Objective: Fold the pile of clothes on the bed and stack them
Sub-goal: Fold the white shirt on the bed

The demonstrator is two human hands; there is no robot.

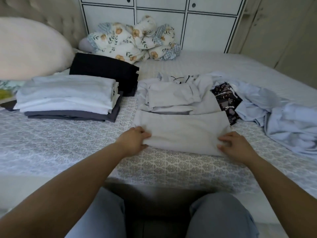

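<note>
A pale grey folded garment [183, 129] lies on the bed in front of me. My left hand [135, 140] grips its near left corner, and my right hand [236, 146] grips its near right corner. Behind it lie more light grey and white clothes [173, 95], loosely folded. To the right sprawls an unfolded heap with a dark patterned piece [226, 98] and light blue cloth [281, 121]. On the left stands a stack of folded white and grey clothes [68, 97], with a folded black stack [106, 69] behind it.
A patterned grey bedspread [51, 143] covers the bed. A big pale pillow [29, 48] lies at the far left, a bundled floral blanket [133, 40] at the back. White cupboards [171, 18] stand behind the bed. My knees are at the bed's near edge.
</note>
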